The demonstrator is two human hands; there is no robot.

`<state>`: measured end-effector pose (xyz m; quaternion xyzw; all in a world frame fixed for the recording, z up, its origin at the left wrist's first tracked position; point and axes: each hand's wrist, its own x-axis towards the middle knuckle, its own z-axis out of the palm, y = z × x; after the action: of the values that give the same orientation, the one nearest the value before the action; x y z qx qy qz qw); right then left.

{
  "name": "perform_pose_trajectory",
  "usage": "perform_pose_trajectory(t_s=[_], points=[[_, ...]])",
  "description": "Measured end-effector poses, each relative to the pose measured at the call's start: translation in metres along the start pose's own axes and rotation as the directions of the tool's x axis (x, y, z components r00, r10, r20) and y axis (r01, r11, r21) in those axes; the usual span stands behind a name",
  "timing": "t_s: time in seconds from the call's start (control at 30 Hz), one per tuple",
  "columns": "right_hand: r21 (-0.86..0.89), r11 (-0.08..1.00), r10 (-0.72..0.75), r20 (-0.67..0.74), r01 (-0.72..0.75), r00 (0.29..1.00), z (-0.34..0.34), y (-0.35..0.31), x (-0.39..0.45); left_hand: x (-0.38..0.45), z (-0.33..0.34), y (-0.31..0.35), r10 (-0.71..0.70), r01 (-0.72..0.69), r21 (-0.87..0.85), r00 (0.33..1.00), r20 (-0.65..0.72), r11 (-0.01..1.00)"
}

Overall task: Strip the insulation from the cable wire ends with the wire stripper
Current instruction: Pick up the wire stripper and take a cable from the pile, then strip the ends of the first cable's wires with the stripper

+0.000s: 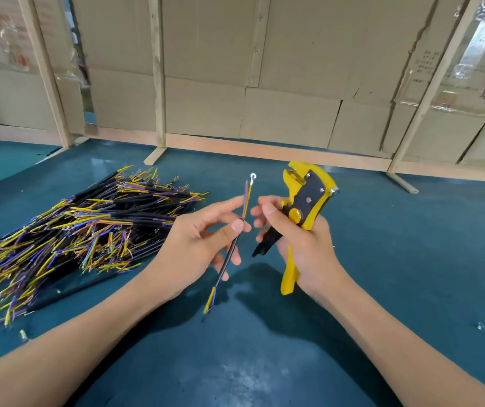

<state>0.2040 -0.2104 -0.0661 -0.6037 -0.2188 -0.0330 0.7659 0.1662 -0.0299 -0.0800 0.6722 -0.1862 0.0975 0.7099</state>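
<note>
Left hand (203,239) pinches cable (229,251); right hand (300,239) grips stripper (308,198) at 3 o'clock. Next, you feed a wire end between its jaws.

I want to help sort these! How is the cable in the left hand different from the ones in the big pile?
The single cable is held up off the table, pinched in the left hand; the pile of cables lies on the green table. The single cable shows a small silver ring on one wire tip; whether any in the pile have one is too small to tell. Both have black jackets with yellow, blue and purple wires poking out.
</note>
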Motion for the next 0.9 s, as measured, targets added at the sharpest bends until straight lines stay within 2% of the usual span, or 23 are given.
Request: perform_pose_trajectory(t_s=[0.1,0.27,0.33,0.47,0.57,0.7,0.8,0.9], points=[[0.036,0.997,0.064,0.037,-0.065,0.997,-0.001,-0.003,0.001,-0.001,0.005,0.0,-0.026,0.025,0.027,0.998,0.059,0.999],[0.036,0.987,0.16,-0.057,-0.158,0.985,-0.006,-0.003,0.002,-0.003,0.007,-0.002,-0.106,0.104,0.023,0.99,0.092,0.994],[0.092,0.977,0.203,-0.1,-0.194,0.974,-0.007,-0.002,0.003,-0.004,0.007,-0.002,-0.108,0.106,0.019,0.986,0.127,0.994],[0.293,0.906,0.369,-0.192,-0.305,0.91,-0.016,-0.004,0.012,-0.008,-0.001,-0.001,0.024,-0.075,0.235,0.977,0.212,0.969],[0.41,0.83,0.476,-0.167,-0.378,0.864,-0.031,-0.005,0.017,-0.012,-0.003,0.001,0.108,-0.19,0.318,0.96,0.258,0.929],[0.493,0.759,0.54,-0.109,-0.426,0.835,-0.041,-0.002,0.018,-0.011,0.004,0.004,0.218,-0.269,0.355,0.959,0.18,0.895],[0.485,0.734,0.572,-0.063,-0.476,0.818,-0.042,0.002,0.018,-0.008,0.008,0.006,0.393,-0.427,0.497,0.902,0.178,0.756],[0.443,0.714,0.605,-0.001,-0.542,0.796,-0.041,0.003,0.016,-0.009,0.008,0.011,0.496,-0.477,0.577,0.857,0.139,0.663]])
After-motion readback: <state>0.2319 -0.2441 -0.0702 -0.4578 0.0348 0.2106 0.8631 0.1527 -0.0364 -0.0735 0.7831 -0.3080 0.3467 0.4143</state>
